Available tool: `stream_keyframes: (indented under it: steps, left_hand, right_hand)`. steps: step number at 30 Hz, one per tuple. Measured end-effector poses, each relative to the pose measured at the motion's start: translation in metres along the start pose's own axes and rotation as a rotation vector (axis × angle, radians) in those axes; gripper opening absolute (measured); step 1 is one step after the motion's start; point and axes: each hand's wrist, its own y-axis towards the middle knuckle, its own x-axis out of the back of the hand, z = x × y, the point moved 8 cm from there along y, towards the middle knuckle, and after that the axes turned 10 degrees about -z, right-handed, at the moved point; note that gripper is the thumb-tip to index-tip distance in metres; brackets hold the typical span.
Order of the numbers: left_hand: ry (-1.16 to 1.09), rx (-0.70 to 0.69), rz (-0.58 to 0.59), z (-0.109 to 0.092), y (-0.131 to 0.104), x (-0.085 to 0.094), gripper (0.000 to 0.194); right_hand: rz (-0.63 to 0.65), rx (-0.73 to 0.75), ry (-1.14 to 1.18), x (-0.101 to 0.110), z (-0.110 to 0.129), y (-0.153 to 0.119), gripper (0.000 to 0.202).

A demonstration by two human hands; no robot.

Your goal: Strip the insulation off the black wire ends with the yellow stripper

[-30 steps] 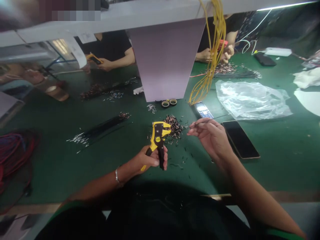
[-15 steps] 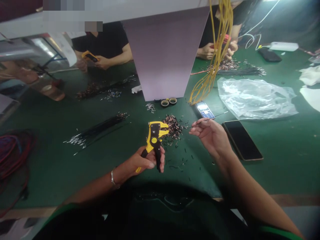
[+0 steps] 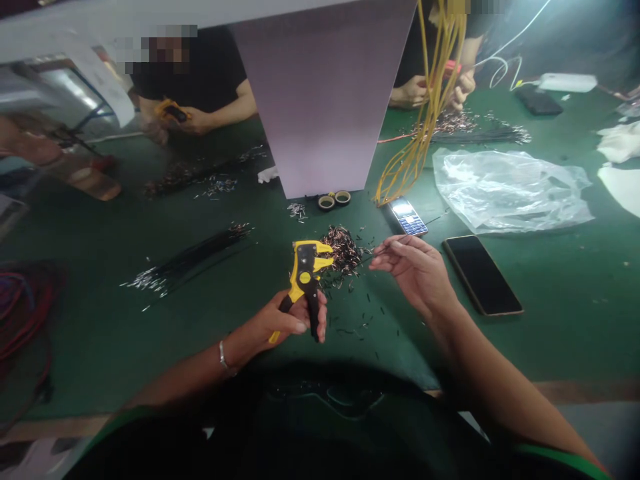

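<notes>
My left hand (image 3: 300, 317) is wrapped round the handles of a yellow and black wire stripper (image 3: 306, 270), whose jaws point right. Just beyond those jaws lies a pile of black and copper wire scraps (image 3: 343, 248). To the right of the pile, my right hand (image 3: 413, 267) pinches a thin black wire (image 3: 367, 259) between thumb and fingers. The wire's tip points left toward the jaws, apart from them. A bundle of black wires (image 3: 193, 259) with bare ends rests on the green table (image 3: 200, 353) to the left.
A large phone (image 3: 483, 275), a keypad phone (image 3: 407, 217) and a plastic bag (image 3: 510, 190) lie at right. Yellow cables (image 3: 425, 133) hang beside a pale panel (image 3: 325, 100). Two tape rolls (image 3: 334, 199) sit at its foot. Two people work across the table; red cables (image 3: 25, 307) lie far left.
My right hand has moved slightly left, bringing the wire's tip nearer the stripper. The whole view has shifted a little. My left hand keeps its hold.
</notes>
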Motion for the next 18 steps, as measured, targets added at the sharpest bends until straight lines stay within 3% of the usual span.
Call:
stream_keyframes:
  steps: [7,18]
  left_hand:
    - [0.027,0.004,-0.044,-0.004,0.0,-0.002,0.043]
    - [0.03,-0.005,-0.018,-0.003,-0.001,0.0,0.045]
  right_hand:
    - [0.045,0.045,-0.048,-0.007,0.001,-0.01,0.008]
    - [0.131,0.035,-0.117,-0.016,0.006,-0.02,0.004]
